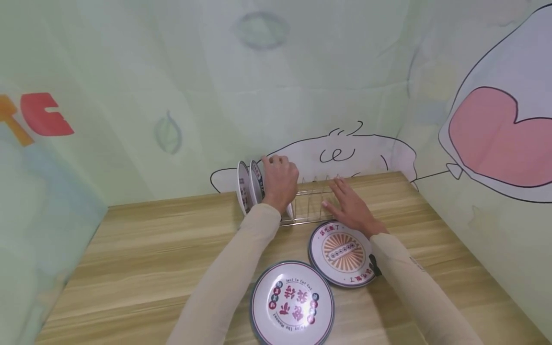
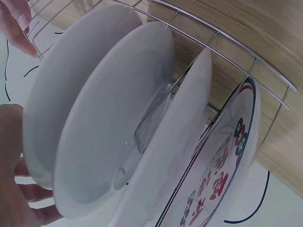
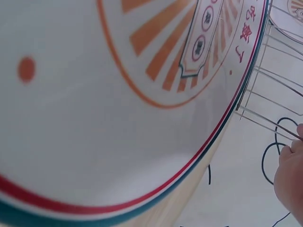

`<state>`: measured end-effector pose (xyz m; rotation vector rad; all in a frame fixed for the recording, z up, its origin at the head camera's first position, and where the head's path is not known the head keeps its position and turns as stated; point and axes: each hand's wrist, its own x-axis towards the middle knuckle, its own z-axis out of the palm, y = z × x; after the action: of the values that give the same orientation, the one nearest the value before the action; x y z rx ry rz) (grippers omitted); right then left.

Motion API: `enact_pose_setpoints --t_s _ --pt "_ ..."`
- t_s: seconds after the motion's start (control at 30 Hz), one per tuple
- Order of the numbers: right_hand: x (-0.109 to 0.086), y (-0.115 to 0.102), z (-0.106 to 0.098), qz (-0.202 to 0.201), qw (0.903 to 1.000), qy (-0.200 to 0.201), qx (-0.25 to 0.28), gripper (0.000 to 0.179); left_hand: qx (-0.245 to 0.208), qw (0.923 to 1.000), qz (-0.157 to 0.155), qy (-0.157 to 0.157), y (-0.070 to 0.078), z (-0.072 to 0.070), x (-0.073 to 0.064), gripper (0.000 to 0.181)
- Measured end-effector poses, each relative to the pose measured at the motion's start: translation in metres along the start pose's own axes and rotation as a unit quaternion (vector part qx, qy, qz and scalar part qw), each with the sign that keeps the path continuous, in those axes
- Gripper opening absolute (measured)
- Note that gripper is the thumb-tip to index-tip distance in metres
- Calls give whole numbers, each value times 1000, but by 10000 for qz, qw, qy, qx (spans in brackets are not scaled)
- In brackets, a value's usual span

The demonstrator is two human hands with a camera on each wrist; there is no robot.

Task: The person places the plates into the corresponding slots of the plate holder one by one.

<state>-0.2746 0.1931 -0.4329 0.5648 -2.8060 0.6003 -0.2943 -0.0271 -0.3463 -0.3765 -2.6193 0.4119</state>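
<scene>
Left fingers (image 2: 33, 191) curled round a plate (image 2: 71, 90), tips hidden; right fingers (image 1: 340, 188) straight against the wire rack (image 1: 308, 221).

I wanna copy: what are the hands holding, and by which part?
The left hand holds a white plate by its upper rim. The right hand is at the wire rack; grip unclear.

Plates (image 1: 292, 304): “Enjoy the Moment” (image 1: 292, 327); “吃饭了” (image 1: 331, 229)
</scene>
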Motion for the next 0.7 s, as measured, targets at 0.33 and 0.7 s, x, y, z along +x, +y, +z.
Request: enact_pose_setpoints --t_s 0.33,0.7 --pt "-1 -4 0 17 9999 -68 -85 72 -321 9951 552 756 11 -14 -11 30" --pt "1 -5 0 -111 9998 -11 -152 68 -2282 9591 1141 -1224 76 -28 -72 10"
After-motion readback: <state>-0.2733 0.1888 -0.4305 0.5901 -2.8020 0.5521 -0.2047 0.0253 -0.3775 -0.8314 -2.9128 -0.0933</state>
